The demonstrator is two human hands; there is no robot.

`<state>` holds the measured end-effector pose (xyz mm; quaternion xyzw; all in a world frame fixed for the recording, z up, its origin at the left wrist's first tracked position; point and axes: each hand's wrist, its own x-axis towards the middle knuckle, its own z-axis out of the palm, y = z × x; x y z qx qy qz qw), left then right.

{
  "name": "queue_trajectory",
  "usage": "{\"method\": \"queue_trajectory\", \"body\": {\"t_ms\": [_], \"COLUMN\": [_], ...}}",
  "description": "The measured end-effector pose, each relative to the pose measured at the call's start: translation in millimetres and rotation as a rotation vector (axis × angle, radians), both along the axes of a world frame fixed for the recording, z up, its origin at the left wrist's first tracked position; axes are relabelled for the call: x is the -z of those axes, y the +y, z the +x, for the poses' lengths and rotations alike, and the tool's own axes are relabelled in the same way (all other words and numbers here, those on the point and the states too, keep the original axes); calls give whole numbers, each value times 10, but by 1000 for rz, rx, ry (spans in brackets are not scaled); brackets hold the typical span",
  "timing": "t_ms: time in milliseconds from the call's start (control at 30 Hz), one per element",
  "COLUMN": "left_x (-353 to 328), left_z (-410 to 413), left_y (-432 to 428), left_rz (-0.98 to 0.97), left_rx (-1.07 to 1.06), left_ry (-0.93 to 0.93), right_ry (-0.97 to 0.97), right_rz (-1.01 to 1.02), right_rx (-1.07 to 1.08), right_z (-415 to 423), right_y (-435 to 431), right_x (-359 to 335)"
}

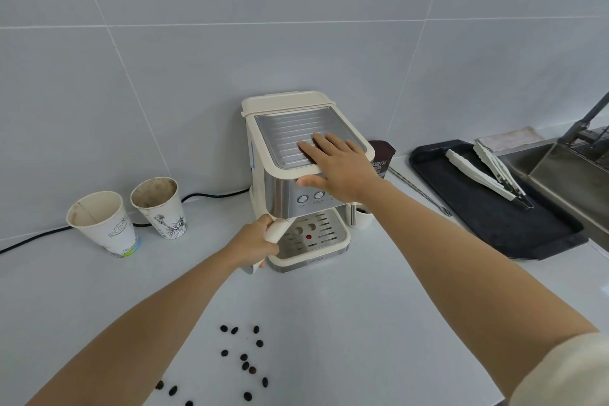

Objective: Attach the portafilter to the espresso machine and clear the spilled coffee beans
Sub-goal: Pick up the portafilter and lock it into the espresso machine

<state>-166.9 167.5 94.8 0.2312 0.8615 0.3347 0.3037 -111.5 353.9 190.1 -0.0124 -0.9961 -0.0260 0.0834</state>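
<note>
the left hand [255,245] is wrapped tight around the cream handle of the portafilter [276,231], which runs up and right under the front of the espresso machine [283,188]; the basket end is hidden beneath the machine's steel face, so i cannot tell whether it is seated. the right hand [336,168] lies flat on the machine's ribbed top, fingers spread and holding nothing, thumb hooked over the front edge just above the round buttons. the drip tray [316,237] sits bare below the group. the coffee beans [245,361] lie scattered on the white counter [346,323] nearer the camera, between the 2 forearms, well apart from the machine. 2 used paper cups [131,214] stand to the left near the wall. a black tray [494,211] with white tongs [487,175] lies to the right, beside the sink [566,168].
</note>
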Motion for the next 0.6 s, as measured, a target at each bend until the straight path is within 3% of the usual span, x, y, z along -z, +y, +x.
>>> {"method": "queue_trajectory", "body": {"t_ms": [200,433,600], "left_x": [47,155,128], "left_z": [165,646,618], "left_y": [105,496,538], "left_rz": [16,120,158], "left_rx": [-63,-290,-303], "left_ry": [-23,-9,-122], "right_ry": [-17,-35,-28], "right_rz": [-3,-3,7], "right_rx": [2,3,-2], "right_z": [0,2,-10], "right_y": [-9,-11,-12], "right_x": [-12,-16,-2]}}
